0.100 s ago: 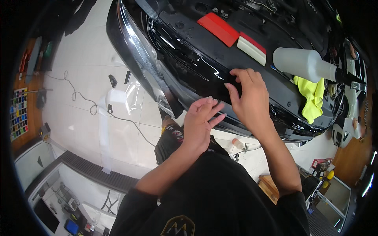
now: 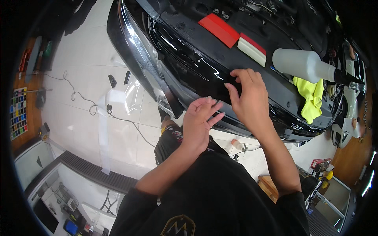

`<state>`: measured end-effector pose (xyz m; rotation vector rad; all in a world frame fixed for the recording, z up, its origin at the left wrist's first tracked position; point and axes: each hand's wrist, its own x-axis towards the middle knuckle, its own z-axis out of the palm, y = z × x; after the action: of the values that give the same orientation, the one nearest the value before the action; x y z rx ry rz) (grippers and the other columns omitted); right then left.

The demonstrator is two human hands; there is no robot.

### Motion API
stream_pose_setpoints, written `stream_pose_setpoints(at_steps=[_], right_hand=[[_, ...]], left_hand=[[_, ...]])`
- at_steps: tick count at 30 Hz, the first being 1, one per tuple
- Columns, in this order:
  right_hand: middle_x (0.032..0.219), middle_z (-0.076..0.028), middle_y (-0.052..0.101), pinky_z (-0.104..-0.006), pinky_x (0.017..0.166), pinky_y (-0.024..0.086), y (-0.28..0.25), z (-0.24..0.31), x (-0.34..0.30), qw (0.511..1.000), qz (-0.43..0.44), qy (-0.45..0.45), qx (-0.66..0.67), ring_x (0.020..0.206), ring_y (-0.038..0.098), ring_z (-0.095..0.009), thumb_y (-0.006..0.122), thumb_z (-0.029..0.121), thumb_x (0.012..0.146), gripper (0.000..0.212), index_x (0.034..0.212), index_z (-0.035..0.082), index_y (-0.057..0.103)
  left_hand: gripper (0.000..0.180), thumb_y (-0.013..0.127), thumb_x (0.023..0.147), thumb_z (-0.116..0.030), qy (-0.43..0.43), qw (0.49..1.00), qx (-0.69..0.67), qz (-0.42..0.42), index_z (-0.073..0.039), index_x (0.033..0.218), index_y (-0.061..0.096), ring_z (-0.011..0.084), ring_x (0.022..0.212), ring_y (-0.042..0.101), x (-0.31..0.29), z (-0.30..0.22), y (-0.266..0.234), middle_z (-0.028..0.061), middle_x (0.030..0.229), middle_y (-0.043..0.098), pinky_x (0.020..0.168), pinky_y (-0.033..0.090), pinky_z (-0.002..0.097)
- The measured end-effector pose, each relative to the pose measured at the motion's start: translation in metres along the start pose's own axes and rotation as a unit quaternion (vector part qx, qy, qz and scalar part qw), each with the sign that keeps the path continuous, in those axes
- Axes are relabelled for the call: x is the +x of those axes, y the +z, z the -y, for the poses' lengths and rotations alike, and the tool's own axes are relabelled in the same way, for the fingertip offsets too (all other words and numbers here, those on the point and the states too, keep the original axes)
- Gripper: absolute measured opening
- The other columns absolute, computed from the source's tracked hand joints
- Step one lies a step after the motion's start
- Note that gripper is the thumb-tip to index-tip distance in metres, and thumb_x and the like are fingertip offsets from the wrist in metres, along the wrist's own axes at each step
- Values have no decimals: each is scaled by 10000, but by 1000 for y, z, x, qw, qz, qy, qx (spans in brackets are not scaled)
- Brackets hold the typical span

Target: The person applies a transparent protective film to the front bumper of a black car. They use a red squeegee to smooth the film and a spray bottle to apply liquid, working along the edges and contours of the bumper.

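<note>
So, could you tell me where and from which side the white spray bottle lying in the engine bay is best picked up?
Grip the spray bottle around its wide white body, coming from above. It lies on its side with the black nozzle pointing right, so the barrel's upper face is open, clear of the yellow cloth below it. The right hand is nearer; it and the left hand rest on the black bumper.

Squeegees [image 2: 232, 33], spray bottle [image 2: 301, 65] perhaps crowding hands' right.
</note>
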<state>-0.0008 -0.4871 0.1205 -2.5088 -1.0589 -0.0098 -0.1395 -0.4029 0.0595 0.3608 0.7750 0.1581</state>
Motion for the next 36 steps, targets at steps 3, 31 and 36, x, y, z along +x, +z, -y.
stream_pose_setpoints(at_steps=[3,31,36], right_hand=[[1028,-133,664,-477,846,497,3,3,6,999,10,30,14,988,620,-364,801,94,856,247,1066,36,683],[908,-72,647,-426,730,461,10,36,19,999,-3,35,0,883,615,-303,792,56,778,160,914,80,711],[899,-34,622,-398,705,430,18,26,8,997,-44,-56,-22,831,588,-258,787,98,748,171,915,90,748]], left_hand=[[318,688,1071,-258,-11,1000,-1,12,-68,1290,559,290,1320,627,4,-15,-7,112,1276,649,1082,532,501],[270,658,1089,-245,-167,961,191,109,-88,1298,587,219,1214,673,30,-71,-37,103,1324,672,983,546,385],[237,655,1097,-240,-157,967,196,44,-52,1237,623,209,1204,694,24,-74,-25,120,1278,711,950,568,350]])
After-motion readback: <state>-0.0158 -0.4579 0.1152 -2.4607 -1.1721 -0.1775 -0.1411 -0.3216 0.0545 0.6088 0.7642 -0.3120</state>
